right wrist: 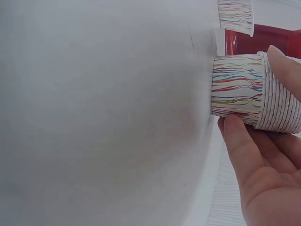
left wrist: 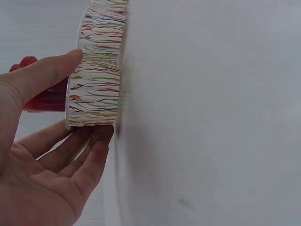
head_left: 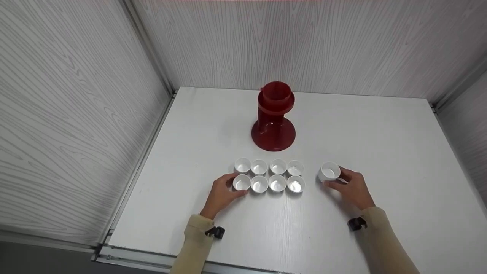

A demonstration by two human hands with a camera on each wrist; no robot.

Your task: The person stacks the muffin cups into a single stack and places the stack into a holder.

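Note:
Several white paper baking cups (head_left: 259, 184) stand upright in two touching rows on the white table (head_left: 236, 236). My left hand (head_left: 224, 194) holds the front-left cup (left wrist: 94, 96) between thumb and fingers; coloured wavy lines run round its side in the left wrist view. Off to the right of the rows, my right hand (head_left: 355, 188) grips a stack of nested paper cups (right wrist: 237, 87), thumb on one side and fingers on the other. Many layered rims (right wrist: 280, 101) show at the top of this stack in the right wrist view. Its base is at the tabletop.
Behind the rows stands a red plastic holder (head_left: 274, 133) with a round base and a cup-shaped top. Grey wood-patterned panels (head_left: 243, 45) enclose the table at the back and sides. A metal rail (head_left: 133, 255) runs along the front edge.

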